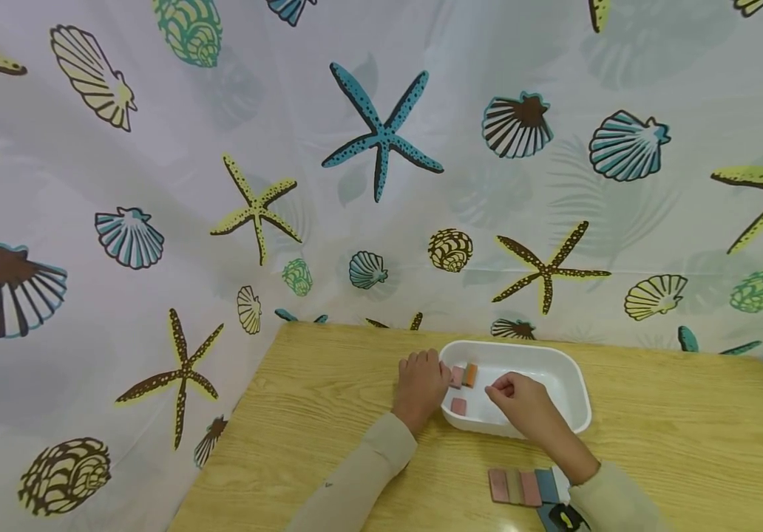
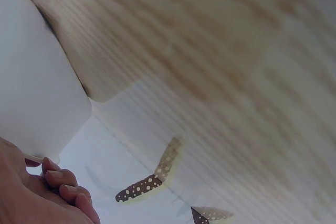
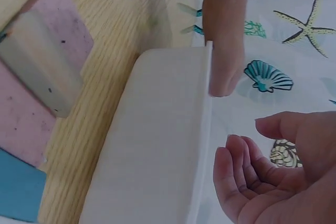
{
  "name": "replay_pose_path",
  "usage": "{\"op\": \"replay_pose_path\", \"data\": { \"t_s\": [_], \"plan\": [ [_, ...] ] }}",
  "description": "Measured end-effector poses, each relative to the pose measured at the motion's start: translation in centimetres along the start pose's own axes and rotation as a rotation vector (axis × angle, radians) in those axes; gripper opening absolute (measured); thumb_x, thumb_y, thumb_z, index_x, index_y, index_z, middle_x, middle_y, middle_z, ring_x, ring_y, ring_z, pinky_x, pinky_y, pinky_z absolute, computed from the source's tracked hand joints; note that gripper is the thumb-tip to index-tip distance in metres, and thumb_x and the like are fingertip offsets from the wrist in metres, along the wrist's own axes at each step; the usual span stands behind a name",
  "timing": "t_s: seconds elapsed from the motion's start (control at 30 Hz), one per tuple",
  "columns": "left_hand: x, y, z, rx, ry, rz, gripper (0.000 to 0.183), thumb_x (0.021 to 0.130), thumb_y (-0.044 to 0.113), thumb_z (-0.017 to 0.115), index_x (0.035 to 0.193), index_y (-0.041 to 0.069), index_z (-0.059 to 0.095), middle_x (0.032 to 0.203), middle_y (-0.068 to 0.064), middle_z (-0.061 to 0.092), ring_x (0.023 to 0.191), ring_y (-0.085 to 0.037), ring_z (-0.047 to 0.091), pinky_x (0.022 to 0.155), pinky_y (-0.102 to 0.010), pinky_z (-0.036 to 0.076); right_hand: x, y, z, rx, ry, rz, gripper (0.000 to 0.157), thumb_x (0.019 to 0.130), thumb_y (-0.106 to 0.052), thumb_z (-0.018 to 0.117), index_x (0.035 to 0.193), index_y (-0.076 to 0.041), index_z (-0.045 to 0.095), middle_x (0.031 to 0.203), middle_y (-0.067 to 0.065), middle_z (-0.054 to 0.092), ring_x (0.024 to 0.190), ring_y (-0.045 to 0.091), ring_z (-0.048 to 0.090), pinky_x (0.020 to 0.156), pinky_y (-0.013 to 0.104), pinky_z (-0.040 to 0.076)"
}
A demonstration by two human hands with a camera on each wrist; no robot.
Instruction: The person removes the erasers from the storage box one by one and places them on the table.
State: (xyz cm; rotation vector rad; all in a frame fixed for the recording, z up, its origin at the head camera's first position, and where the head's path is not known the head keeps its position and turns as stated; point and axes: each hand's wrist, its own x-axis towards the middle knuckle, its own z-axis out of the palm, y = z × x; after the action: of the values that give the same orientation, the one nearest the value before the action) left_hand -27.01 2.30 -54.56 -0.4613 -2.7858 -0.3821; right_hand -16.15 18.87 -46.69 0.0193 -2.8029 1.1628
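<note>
A white plastic tub stands on the wooden table. My left hand grips its left rim; in the left wrist view the fingers curl at the tub's edge. Inside, near the left end, lie an orange block, a pink block and another pink block. Over the middle of the tub hovers my right hand, its fingers loosely bent. In the right wrist view the thumb stands apart from the fingertips, with nothing between them.
In front of the tub, by the right forearm, several flat pieces lie side by side: pink, tan and blue. A dark piece with yellow is partly hidden by the sleeve. A shell-and-starfish curtain hangs behind the table.
</note>
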Motion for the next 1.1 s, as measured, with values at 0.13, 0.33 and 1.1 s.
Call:
{"op": "replay_pose_path", "data": {
  "t_s": [0.13, 0.33, 1.1],
  "plan": [
    [0.0, 0.0, -0.1, 0.01, -0.008, -0.002, 0.024, 0.096, 0.031, 0.039, 0.09, 0.012, 0.052, 0.079, 0.0, 0.05, 0.075, -0.018, 0.044, 0.069, -0.033, 0.031, 1.4, 0.3, 0.9, -0.001, 0.013, 0.016, 0.016, 0.087, -0.019, 0.062, 0.084, -0.003, 0.061, 0.074, 0.001, 0.058, 0.064, 0.013, 0.05, 0.06, 0.031, 0.041],
    [-0.2, 0.1, -0.5, 0.006, -0.01, -0.002, 0.024, 0.096, 0.03, 0.039, 0.09, 0.012, 0.053, 0.078, 0.0, 0.05, 0.075, -0.019, 0.045, 0.069, -0.033, 0.031, 2.8, 1.0, 2.1, 0.006, 0.019, 0.055, 0.016, 0.085, -0.017, 0.063, 0.082, -0.001, 0.061, 0.071, 0.002, 0.057, 0.064, 0.015, 0.049, 0.059, 0.03, 0.04],
    [-0.2, 0.0, -0.7, 0.052, 0.02, 0.033, 0.024, 0.097, 0.03, 0.037, 0.086, 0.013, 0.051, 0.078, 0.0, 0.052, 0.075, -0.019, 0.047, 0.069, -0.033, 0.032, 6.9, 2.2, 5.6, 0.018, 0.014, 0.174, 0.029, 0.08, -0.012, 0.061, 0.054, -0.008, 0.048, 0.053, 0.001, 0.043, 0.05, 0.015, 0.042, 0.048, 0.027, 0.033]
  ]
}}
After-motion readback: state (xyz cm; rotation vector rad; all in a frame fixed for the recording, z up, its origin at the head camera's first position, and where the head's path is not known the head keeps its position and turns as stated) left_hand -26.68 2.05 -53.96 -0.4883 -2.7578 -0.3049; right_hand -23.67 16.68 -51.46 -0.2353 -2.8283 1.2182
